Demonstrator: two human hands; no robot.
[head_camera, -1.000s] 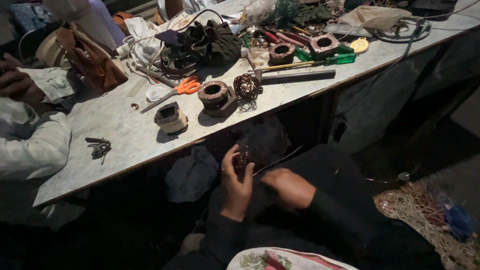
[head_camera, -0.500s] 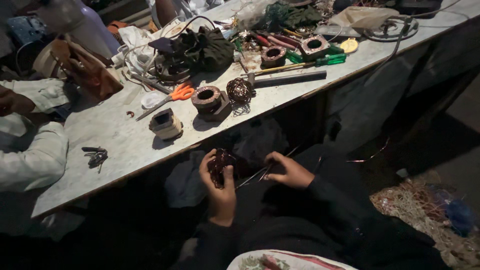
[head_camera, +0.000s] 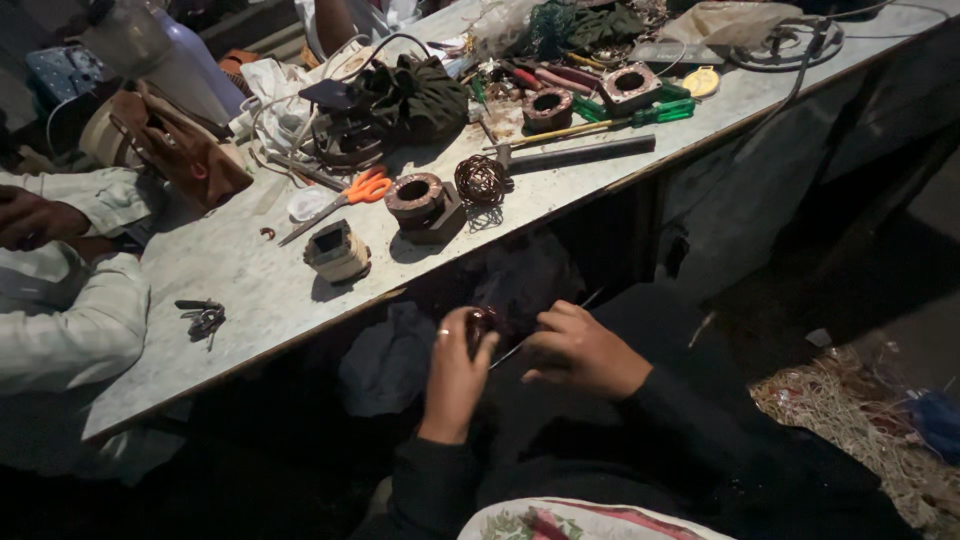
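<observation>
Left hand (head_camera: 455, 375) grip closed round a small dark coil piece (head_camera: 483, 322), held low below the surface (head_camera: 250, 280) edge at 6 o'clock; right hand (head_camera: 580, 350) pinches a thin tool (head_camera: 515, 350) against it, likely steadying for close work. Orange scissors (head_camera: 360, 190) lie at 11 o'clock.

held part (head_camera: 482, 322): mostly buried in the left hand (head_camera: 455, 372), too dark to make out
co-worker's hand (head_camera: 35, 215): chopped off by left edge
</observation>
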